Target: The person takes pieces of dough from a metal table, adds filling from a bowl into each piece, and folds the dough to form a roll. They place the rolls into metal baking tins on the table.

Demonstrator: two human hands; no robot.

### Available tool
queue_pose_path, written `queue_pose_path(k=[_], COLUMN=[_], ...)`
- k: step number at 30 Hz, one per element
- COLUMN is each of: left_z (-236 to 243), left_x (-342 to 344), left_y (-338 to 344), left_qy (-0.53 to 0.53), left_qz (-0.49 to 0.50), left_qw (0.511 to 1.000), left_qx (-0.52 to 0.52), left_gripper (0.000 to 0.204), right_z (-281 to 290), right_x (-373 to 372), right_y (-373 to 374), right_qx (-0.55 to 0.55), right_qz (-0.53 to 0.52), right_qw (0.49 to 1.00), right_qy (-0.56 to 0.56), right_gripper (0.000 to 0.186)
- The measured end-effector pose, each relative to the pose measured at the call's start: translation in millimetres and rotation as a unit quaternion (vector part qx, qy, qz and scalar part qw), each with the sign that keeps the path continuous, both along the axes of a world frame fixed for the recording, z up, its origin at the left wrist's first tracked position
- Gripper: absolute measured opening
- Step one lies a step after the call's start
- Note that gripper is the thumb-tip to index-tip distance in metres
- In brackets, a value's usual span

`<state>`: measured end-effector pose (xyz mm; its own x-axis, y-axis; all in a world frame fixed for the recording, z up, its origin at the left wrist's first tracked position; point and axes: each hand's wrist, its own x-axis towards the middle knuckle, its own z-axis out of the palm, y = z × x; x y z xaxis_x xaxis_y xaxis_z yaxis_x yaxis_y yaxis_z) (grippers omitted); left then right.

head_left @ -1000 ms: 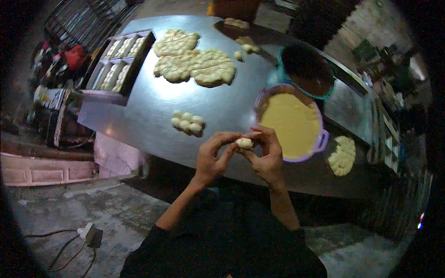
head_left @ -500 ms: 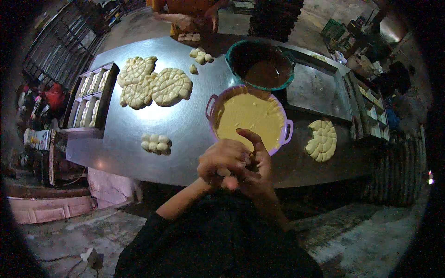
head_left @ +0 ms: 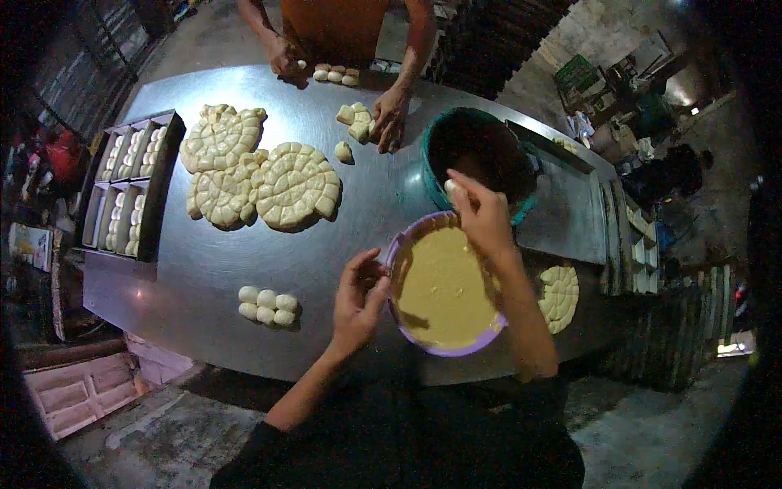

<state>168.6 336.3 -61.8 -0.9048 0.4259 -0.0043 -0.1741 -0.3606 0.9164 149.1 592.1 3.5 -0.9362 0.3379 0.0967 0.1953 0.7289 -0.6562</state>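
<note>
Black walls ran around a tray [head_left: 165,187] at the far left, and five of its slots seemed to hold rows of white balls [head_left: 151,153]. Those looked done. Next came the big flat dough [head_left: 295,189], with lines that split it into many little bits. Those bits were not balls yet, so it seemed that lots of work was left. Closer to the near edge of the metal table [head_left: 204,277], six small balls [head_left: 266,306] sat together in two rows, and they looked done too. On the far side, another person's hand [head_left: 391,118] was at some dough lumps [head_left: 356,121].

The left hand [head_left: 356,306] had bent fingers with a gap between them and the thumb, and nothing showed in it. It was just beside a purple bowl [head_left: 452,351] full of yellow mix [head_left: 444,281]. Whether it touched the rim was hard to tell.

The right hand [head_left: 486,218] pinched a tiny white lump [head_left: 450,186] between thumb and finger. The lump was right at the fingertips, in front of the green tub [head_left: 431,167]. It looked like dough, but was too small to tell if it was round. Farther right, near that forearm, a cut dough piece [head_left: 560,300] lay waiting, not yet made into balls.
</note>
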Motion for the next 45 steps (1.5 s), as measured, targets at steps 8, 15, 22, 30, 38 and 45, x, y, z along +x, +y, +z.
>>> queue_pose_path(k=[8, 15, 22, 30, 38, 45], left_z=[-50.0, -38.2, 6.4, 66.3, 102.9, 119.1], left_x=[-56.5, -66.7, -36.0, 29.9, 105.2, 168.0], left_y=[-38.7, -21.8, 19.0, 10.6, 12.8, 5.5], left_qy=[-0.254, -0.401, -0.184, -0.416, -0.059, -0.017], left_qz=[0.002, -0.003, -0.205, -0.127, -0.221, -0.173], left_qw=[0.965, 0.916, 0.959, 0.882, 0.97, 0.985], left_qx=[-0.062, 0.016, 0.07, 0.179, 0.087, -0.003], left_gripper=[0.027, 0.025, 0.047, 0.042, 0.047, 0.037], right_z=[-92.2, -42.3, 17.5, 18.8, 72.3, 82.2], right_x=[-46.4, -25.0, 29.3, 132.6, 221.7, 279.0], right_y=[75.2, 41.5, -85.9, -92.3, -89.9, -84.7], right_qx=[0.087, -0.294, -0.593, -0.454, 0.094, 0.049], right_qz=[0.086, -0.126, -0.092, 0.043, 0.12, 0.238], right_qw=[0.976, 0.942, 0.791, 0.875, 0.975, 0.938], right_qy=[-0.181, -0.102, 0.124, 0.165, 0.163, 0.248], right_gripper=[0.06, 0.046, 0.044, 0.048, 0.053, 0.037])
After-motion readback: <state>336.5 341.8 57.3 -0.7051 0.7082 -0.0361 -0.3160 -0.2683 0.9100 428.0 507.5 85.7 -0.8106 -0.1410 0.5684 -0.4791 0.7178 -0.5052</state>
